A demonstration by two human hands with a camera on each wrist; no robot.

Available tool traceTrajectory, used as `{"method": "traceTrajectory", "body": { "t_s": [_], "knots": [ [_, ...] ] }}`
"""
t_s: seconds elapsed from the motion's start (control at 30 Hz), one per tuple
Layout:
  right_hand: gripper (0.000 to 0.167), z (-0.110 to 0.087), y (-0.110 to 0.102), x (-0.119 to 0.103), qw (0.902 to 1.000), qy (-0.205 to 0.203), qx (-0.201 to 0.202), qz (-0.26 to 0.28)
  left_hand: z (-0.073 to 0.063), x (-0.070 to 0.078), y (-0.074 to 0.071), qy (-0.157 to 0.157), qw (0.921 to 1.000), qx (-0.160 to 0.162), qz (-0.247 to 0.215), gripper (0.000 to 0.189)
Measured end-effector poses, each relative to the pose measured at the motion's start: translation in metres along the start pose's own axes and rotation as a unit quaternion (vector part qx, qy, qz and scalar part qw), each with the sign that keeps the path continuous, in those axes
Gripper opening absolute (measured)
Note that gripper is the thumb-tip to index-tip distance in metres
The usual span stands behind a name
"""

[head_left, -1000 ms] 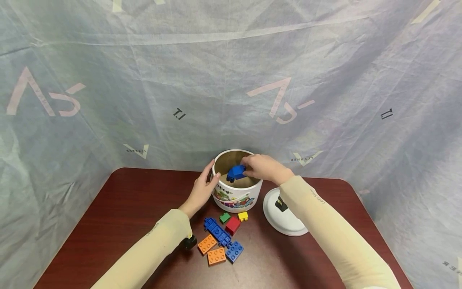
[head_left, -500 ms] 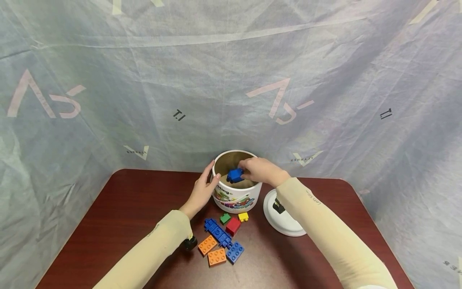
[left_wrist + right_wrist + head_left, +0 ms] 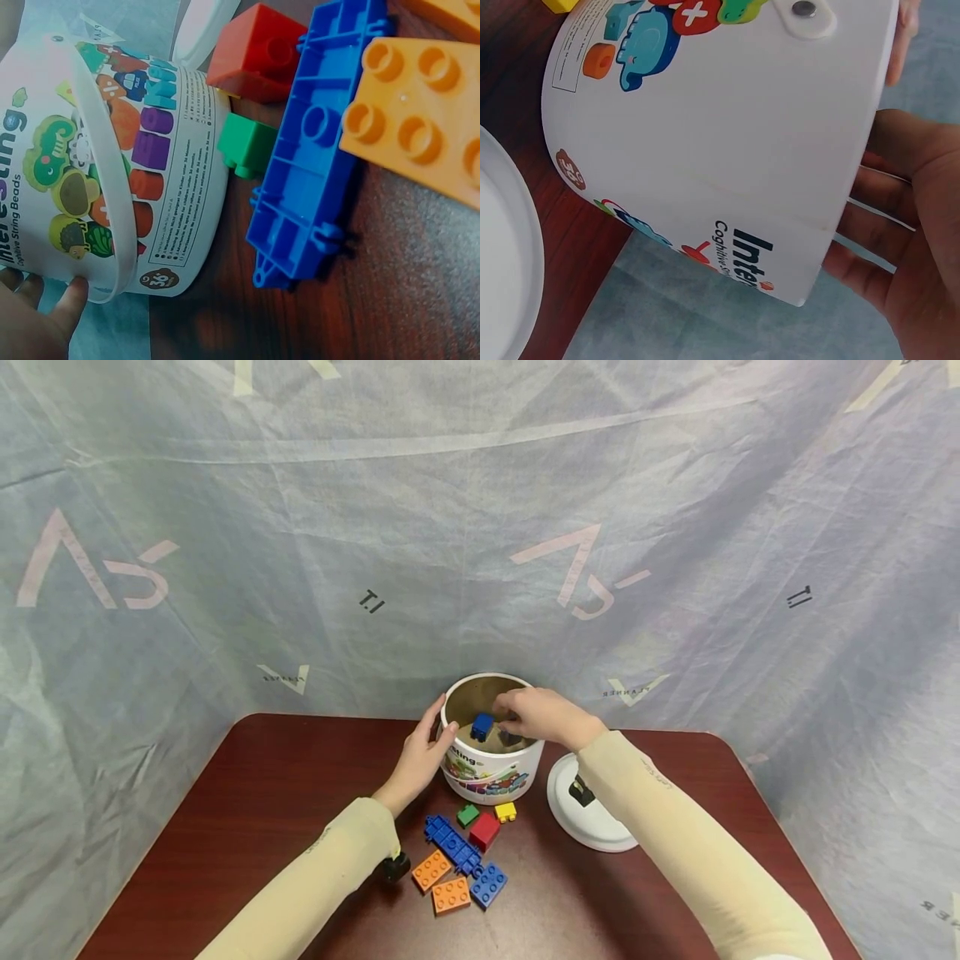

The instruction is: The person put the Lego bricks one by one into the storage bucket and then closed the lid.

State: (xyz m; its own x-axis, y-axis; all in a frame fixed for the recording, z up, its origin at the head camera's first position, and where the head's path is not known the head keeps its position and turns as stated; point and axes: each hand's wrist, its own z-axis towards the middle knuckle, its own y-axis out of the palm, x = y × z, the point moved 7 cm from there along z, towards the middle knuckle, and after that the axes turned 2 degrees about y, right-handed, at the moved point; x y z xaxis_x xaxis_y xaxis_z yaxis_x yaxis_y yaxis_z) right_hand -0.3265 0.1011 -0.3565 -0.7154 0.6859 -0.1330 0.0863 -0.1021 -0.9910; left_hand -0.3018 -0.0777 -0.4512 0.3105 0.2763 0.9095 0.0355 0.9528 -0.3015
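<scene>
A white bucket (image 3: 486, 777) with printed pictures stands upright on the table. My left hand (image 3: 415, 760) rests against its left side, thumb and fingers spread at the rim. In the left wrist view, fingertips (image 3: 75, 292) touch the outer wall. My right hand (image 3: 543, 714) reaches over the right rim, its loosely bent fingers (image 3: 870, 225) inside the bucket. A blue toy block (image 3: 482, 727) is in the bucket, apart from the right fingers. Whether it lies on the bottom I cannot tell. The lower right fingertips are partly hidden.
Before the bucket lie a green block (image 3: 467, 814), a yellow block (image 3: 506, 811), a red block (image 3: 484, 832), a long blue chassis-like piece (image 3: 453, 845), two orange blocks (image 3: 451, 895) and a blue block (image 3: 489, 885). A white lid (image 3: 592, 818) lies right. Behind hangs grey cloth (image 3: 465, 568).
My right hand has lowered the blue block into the bucket and let it go. The block now sits lower, apart from the fingers. My left hand has stayed at the bucket.
</scene>
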Motion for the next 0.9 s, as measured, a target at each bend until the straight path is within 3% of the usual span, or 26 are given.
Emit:
{"method": "traceTrajectory", "body": {
  "t_s": [0.37,0.9],
  "knots": [
    [0.023,-0.021,-0.013,-0.014,0.999,-0.023,0.024,0.031,-0.001,0.001,0.001,0.005,0.9998,-0.011,0.015,0.062],
    [0.02,-0.059,-0.023,-0.027,0.9927,-0.073,0.095,0.009,-0.001,0.005,-0.001,0.016,0.9995,-0.018,0.022,0.06]
  ]
}}
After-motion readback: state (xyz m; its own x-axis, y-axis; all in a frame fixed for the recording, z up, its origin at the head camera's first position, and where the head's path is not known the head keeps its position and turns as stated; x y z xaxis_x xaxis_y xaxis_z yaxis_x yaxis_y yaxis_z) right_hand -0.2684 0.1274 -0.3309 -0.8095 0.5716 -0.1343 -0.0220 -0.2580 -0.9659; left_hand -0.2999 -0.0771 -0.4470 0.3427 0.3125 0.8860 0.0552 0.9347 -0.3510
